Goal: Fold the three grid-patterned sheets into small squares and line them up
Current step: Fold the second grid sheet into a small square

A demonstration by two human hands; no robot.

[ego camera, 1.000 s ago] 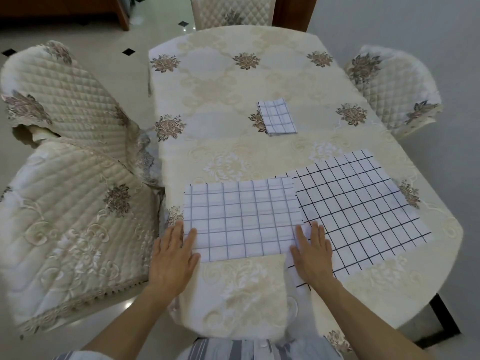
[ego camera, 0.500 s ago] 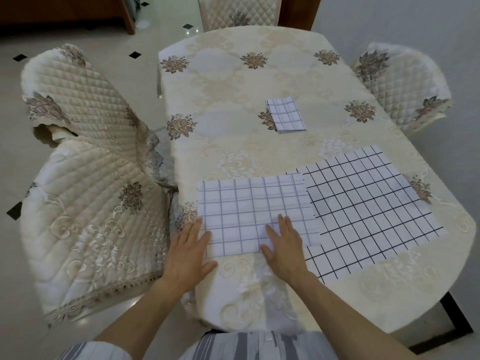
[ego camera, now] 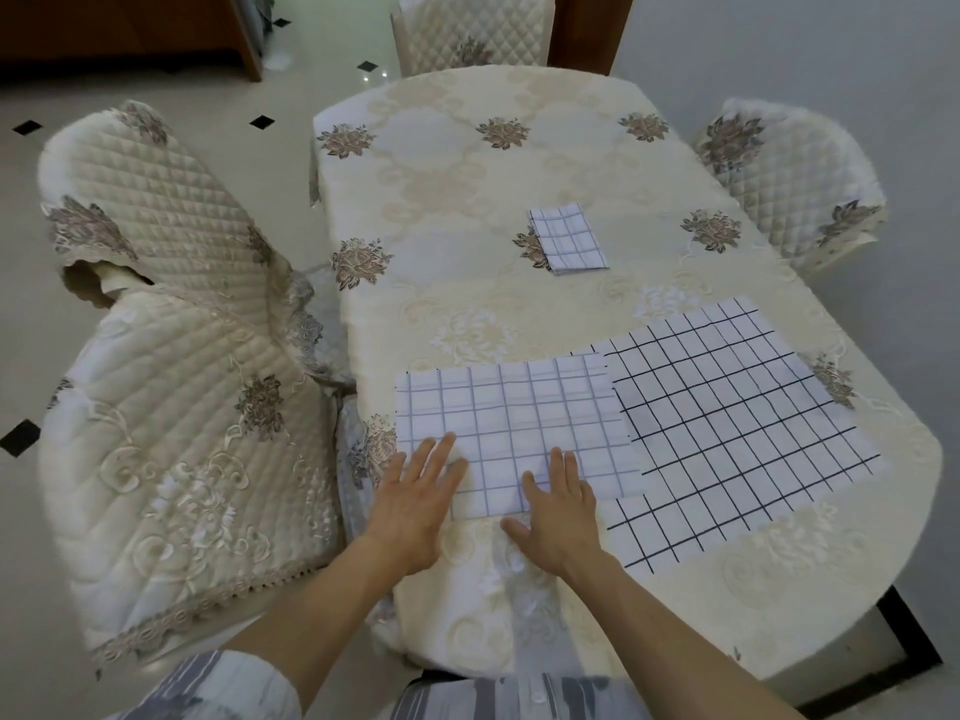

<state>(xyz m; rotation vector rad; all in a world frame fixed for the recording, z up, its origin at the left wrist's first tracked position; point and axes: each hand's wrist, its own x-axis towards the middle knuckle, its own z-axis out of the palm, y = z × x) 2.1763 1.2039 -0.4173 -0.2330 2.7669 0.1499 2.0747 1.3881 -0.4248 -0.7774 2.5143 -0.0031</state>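
A half-folded sheet with a faint blue-grey grid (ego camera: pixel 519 413) lies near the table's front edge. My left hand (ego camera: pixel 415 504) rests flat on its near left corner, fingers spread. My right hand (ego camera: pixel 558 511) lies flat on its near edge, close beside the left hand. An unfolded sheet with a bold black grid (ego camera: pixel 727 423) lies to the right, partly under the half-folded one. A small folded grid square (ego camera: pixel 569 240) sits farther back near the table's middle.
The table (ego camera: pixel 467 200) wears a cream floral cloth. Quilted chairs stand at the left (ego camera: pixel 171 407), far end (ego camera: pixel 467 39) and right (ego camera: pixel 789 179). Tiled floor lies to the left. A wall runs along the right.
My right hand has slid left along the sheet's near edge toward my left hand. My left hand has moved slightly onto the sheet. The view has shifted a little.
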